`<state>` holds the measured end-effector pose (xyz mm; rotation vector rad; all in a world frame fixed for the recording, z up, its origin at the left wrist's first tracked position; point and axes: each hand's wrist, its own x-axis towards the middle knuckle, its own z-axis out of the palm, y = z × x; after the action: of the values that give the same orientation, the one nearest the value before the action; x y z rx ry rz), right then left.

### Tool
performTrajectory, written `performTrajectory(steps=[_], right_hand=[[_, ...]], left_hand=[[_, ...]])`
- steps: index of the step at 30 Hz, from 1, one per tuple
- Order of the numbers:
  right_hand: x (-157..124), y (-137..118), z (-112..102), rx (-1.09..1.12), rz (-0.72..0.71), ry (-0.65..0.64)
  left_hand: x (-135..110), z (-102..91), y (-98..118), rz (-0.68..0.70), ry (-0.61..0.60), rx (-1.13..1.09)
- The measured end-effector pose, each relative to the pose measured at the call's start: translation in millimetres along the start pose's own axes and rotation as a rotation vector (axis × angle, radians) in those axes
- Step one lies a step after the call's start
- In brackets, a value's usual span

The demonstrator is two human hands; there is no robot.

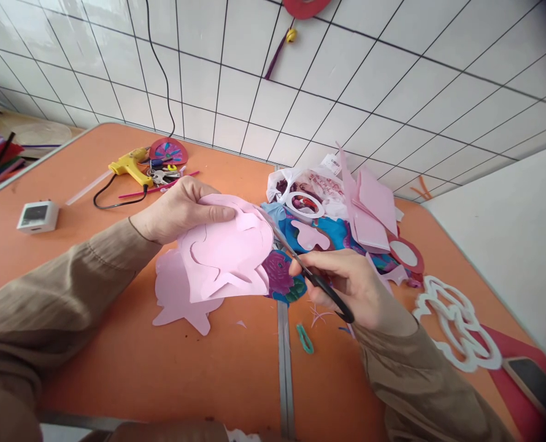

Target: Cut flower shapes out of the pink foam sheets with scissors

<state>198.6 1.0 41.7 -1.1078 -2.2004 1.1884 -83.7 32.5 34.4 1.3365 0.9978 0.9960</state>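
My left hand (185, 209) pinches the upper left edge of a pink paper sheet (229, 252), thumb on top. Curved cuts and a lifted flap show in the sheet, which is held above the table. In my right hand (346, 282) is a pair of black-handled scissors (321, 285), its blades pointing up and left against the sheet's right edge. Whether the blades are parted is hard to make out. Below the sheet, a pink paper cutout (174, 285) lies on the orange table (162, 374), partly covered.
A yellow glue gun (130, 166) with its cord lies at the back left, near a white box-shaped device (38, 217). Patterned fabric (340, 233), folded pink sheets (369, 209) and a plastic bag are heaped back right. White cutout shapes (457, 319) and a phone (530, 380) lie at right.
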Motion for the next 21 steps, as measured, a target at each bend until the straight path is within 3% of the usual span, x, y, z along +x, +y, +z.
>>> performTrajectory(steps=[10,17,21], right_hand=[[-0.1,3.4,-0.7,0.022,-0.006,-0.011],[7.6,26.3,-10.0,0.111,0.048,0.014],[17.8,33.0,-6.3,-0.177,0.139,-0.008]], left_hand=[[0.5,-2.1,-2.1,-0.030,-0.013,-0.007],[2.5,-6.3,-6.3,-0.028,0.022,-0.047],[3.6,-6.7,-8.8,-0.013,0.042,-0.079]])
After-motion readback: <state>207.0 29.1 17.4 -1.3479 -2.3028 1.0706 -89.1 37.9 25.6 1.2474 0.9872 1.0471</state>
